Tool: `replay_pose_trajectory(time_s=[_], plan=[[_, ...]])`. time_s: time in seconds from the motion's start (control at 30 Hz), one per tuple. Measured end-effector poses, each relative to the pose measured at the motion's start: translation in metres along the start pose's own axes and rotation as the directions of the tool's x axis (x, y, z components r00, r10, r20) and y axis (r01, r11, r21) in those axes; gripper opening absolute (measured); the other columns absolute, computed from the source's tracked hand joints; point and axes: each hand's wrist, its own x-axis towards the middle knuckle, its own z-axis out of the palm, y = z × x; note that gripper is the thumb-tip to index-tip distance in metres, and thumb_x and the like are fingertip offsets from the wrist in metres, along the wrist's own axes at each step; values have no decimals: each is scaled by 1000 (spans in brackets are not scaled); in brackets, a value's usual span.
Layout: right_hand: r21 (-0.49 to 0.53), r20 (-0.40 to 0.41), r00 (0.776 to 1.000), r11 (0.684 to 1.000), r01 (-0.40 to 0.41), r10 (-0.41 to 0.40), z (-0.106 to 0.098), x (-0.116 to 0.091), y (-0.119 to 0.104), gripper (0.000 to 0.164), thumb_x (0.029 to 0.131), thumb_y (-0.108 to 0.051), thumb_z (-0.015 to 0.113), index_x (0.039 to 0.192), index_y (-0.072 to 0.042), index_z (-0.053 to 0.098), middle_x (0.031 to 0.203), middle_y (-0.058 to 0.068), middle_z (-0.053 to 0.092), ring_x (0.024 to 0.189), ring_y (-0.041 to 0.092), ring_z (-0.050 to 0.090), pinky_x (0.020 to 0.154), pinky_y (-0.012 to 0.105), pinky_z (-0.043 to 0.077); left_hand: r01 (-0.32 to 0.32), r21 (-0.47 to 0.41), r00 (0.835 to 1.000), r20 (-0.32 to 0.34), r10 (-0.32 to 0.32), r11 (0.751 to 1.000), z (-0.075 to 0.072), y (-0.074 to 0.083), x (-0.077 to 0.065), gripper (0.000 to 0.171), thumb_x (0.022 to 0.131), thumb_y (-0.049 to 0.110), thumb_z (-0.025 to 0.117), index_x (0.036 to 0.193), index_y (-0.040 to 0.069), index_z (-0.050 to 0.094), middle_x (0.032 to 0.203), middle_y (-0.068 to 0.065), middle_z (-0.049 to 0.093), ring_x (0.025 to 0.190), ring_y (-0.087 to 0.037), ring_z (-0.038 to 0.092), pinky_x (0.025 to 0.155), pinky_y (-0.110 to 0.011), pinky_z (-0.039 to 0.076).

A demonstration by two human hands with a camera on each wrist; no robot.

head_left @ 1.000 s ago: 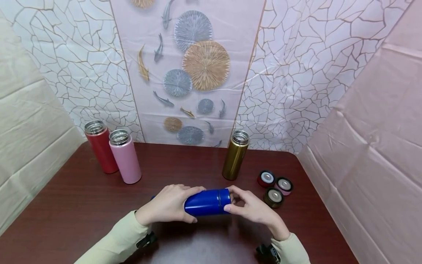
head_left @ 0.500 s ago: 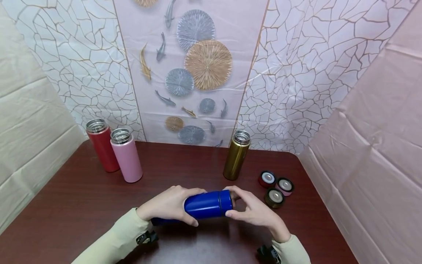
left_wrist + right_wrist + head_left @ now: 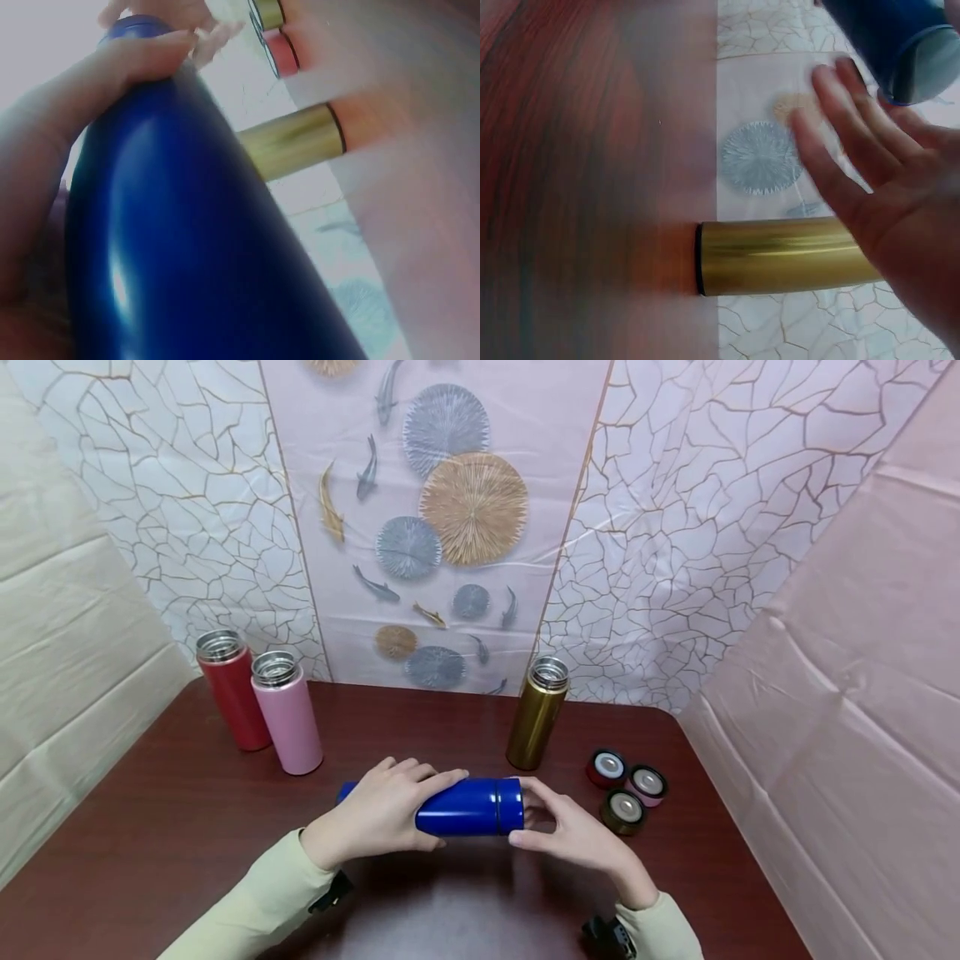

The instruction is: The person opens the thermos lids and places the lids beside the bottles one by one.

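Note:
A blue thermos bottle (image 3: pixel 459 807) lies nearly level above the table. My left hand (image 3: pixel 386 810) grips its body from above, and the base shows past the wrist side. Thumb and index finger of my right hand (image 3: pixel 566 831) are at the edges of the blue lid (image 3: pixel 511 806), one on each side. In the right wrist view the other fingers (image 3: pixel 855 139) stretch out past the lid's flat end (image 3: pixel 928 66). A gold bottle (image 3: pixel 537 714) without a lid stands upright behind the right hand.
Lidless red (image 3: pixel 236 693) and pink (image 3: pixel 288 714) bottles stand at the back left. On the right lie a red lid (image 3: pixel 606 768), a pink lid (image 3: pixel 647 784) and a gold-brown lid (image 3: pixel 622 812). A patterned cloth wall (image 3: pixel 480 610) rises behind the table (image 3: pixel 187 827).
The blue bottle has tilted from slightly slanted to level and risen a little in view, with the left hand. The right hand stays at the lid, its fingers shifted slightly.

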Motion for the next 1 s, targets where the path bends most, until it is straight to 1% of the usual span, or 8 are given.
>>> replay_pose_trajectory(time_s=[0.1,0.2,0.3,0.43,0.57,0.77,0.87,1.0], plan=[[-11,-9,1000,1000,22,-22,2,1,2,46,98,-22,68,137,-6,50,112,8,69,96,19,68,84,36,56,-37,57,998,-58,40,998,-5,-1,1,86,70,52,85,145,26,54,110,1,68,99,-19,61,81,-41,45],[-39,-47,998,998,48,-50,4,3,1,42,99,-25,65,134,-4,52,113,10,69,95,18,68,82,34,56,-68,111,994,-83,77,991,-6,-3,2,87,69,50,87,146,25,54,110,0,67,99,-20,60,80,-41,44],[-55,-79,996,998,36,-40,6,5,-2,38,101,-28,63,132,-8,54,113,9,69,95,18,68,81,34,56,-89,140,991,-85,102,986,-3,-2,1,87,69,49,88,145,24,54,110,-1,67,99,-22,60,80,-42,44],[-49,-106,994,998,-40,35,9,6,-9,34,99,-28,65,130,-15,56,111,4,69,96,19,66,82,35,54,-91,134,990,-91,103,987,2,0,-2,86,69,49,87,144,23,55,109,-2,68,98,-23,61,79,-43,45],[-7,-111,993,999,-40,39,9,4,-11,35,99,-24,66,130,-16,56,112,5,67,99,24,64,81,35,55,-79,124,990,-108,92,989,4,0,-3,86,68,51,87,143,23,56,110,-2,70,96,-23,62,78,-43,46],[24,-99,995,1000,5,-3,8,2,-13,37,98,-21,67,132,-17,54,113,9,67,100,27,63,78,34,56,-83,55,990,-111,88,995,5,-1,-2,84,65,48,88,140,23,58,108,1,72,93,-21,64,74,-41,46],[-49,-99,994,998,31,-36,8,1,-14,41,96,-22,70,134,-20,54,109,6,68,98,23,63,77,32,55,-76,-9,995,-71,75,997,4,-3,-2,84,65,50,88,139,23,58,107,2,72,91,-18,64,75,-39,48],[-159,-106,992,986,54,-71,7,-1,-18,50,92,-27,75,137,-25,53,109,-3,68,98,16,63,82,34,53,-33,-119,999,13,34,992,5,-7,-2,83,67,54,86,140,27,56,108,4,71,90,-13,64,78,-36,51]])
